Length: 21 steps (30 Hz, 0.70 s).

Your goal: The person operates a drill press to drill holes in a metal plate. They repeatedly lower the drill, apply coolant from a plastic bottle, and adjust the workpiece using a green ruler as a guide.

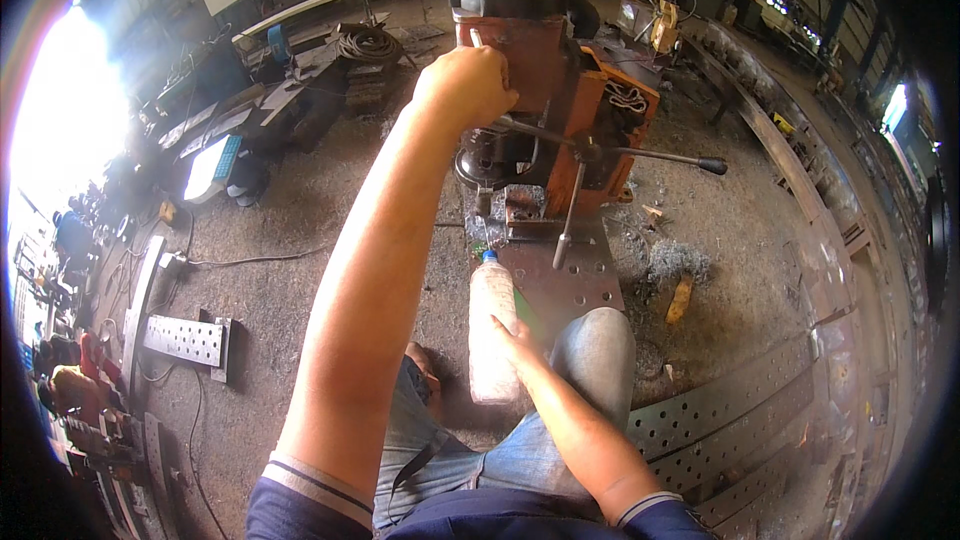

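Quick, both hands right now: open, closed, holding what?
Left hand: raised at the drilling machine, fingers mostly hidden; grip can't be told.
Right hand: closed on the blue-capped bottle.

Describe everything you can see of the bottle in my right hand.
The bottle looks like translucent plastic, whitish with a faint pink cast; its long body narrows to a blue cap, which is on. It is beside the right knee, apparently tilted, cap end pointing away toward the machine. The right hand grips its right side. Its fill level is unclear.
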Available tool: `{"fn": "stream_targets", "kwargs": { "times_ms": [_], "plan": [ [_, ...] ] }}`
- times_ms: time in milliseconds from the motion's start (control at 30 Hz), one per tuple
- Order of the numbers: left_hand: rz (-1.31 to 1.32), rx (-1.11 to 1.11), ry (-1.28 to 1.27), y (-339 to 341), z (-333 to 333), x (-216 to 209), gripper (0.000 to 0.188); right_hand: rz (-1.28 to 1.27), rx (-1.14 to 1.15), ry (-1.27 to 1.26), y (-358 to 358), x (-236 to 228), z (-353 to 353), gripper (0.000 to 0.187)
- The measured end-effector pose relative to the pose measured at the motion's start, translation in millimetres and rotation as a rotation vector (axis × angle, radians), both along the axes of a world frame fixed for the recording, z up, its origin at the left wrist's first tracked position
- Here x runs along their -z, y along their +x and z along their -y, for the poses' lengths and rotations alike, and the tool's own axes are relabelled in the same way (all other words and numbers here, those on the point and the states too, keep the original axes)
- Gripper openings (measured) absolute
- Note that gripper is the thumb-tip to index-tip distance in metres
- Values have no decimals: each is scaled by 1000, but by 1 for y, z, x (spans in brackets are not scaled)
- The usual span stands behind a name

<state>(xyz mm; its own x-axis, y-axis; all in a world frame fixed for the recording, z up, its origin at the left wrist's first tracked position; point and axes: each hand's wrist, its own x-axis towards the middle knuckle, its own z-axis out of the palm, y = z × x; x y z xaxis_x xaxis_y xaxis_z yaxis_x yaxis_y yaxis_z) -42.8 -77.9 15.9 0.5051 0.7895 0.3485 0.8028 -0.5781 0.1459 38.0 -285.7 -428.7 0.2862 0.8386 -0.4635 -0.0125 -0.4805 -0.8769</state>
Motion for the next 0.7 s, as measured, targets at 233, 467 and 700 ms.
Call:
{"fn": "stream_targets", "kwargs": {
  "times_ms": [233,467,700],
  "plan": [
    [3,-35,-24,0,1,-1,32,22,4,9,-1,-21,1,71],
    [-20,-18,-20,-2,3,0,34,24,53,97,-5,-29,4,63],
    [-1,-28,-34,-4,1,1,33,71,88,112,-5,-52,12,58]
  ]
}}
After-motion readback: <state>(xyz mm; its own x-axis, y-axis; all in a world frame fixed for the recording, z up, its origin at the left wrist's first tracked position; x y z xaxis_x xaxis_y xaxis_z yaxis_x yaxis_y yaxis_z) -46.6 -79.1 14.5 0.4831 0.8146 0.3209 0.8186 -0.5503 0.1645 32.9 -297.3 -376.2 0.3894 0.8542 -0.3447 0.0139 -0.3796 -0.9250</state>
